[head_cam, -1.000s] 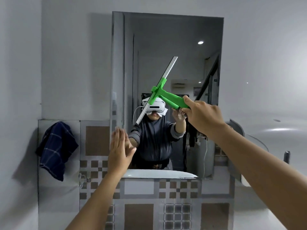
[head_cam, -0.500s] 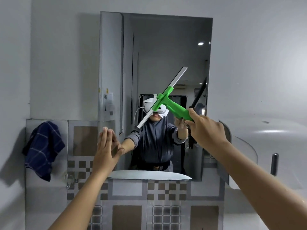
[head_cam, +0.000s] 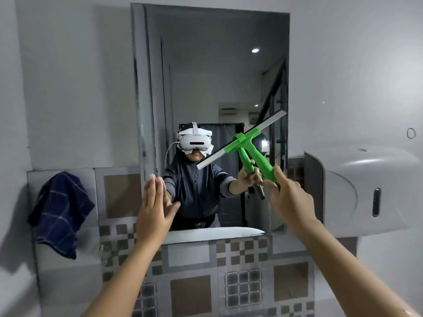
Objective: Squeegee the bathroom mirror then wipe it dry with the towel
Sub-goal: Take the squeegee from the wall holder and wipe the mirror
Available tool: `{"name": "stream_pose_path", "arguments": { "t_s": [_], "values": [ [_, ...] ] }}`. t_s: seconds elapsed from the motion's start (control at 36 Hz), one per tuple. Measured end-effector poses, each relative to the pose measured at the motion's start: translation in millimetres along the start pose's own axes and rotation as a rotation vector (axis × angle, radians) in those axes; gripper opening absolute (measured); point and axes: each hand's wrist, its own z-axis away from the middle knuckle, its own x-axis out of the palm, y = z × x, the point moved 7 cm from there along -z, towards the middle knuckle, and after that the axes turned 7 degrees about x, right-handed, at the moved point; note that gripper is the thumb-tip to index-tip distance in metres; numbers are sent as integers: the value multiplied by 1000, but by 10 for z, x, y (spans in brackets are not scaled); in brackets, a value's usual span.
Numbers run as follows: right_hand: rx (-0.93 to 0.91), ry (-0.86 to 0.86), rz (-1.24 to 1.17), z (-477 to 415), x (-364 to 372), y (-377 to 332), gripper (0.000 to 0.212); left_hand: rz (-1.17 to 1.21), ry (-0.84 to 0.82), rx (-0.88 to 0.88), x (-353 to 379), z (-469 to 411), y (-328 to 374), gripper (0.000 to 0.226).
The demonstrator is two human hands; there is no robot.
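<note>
Right hand clamped on green squeegee, blade tilted against mirror for the stroke; left hand flat, empty, bracing. Towel hanging left, waiting.

towel left of mirror, dispenser right, possibly touching

A bright green squeegee with a white blade is seen right of centre. A navy towel crossed by pale check lines is shown at lower left. Grey, brown and white checkered tiles fill the bottom. A pale grey dispenser is seen at right.
</note>
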Motion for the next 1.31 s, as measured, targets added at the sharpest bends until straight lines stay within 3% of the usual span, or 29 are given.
{"name": "stream_pose_path", "arguments": {
  "t_s": [0.11,0.42,0.56,0.67,0.83,1.08,1.31],
  "values": [
    [128,9,-49,444,218,-124,47,11,-55,101,-11,78,-201,84],
    [334,-25,-242,718,487,-312,46,54,-97,110,70,227,-207,92],
    [407,-4,-475,778,571,-610,25,8,-129,124,42,187,-188,88],
    [478,26,-710,782,624,-844,24,27,-114,153,18,179,-100,84],
    [534,49,-858,829,719,-1166,27,-17,-153,188,29,239,-205,91],
    [397,40,-749,837,828,-1466,27,-1,-164,157,62,286,-243,88],
    [316,6,-601,812,878,-1536,46,63,-118,142,95,348,-220,87]
  ]
}}
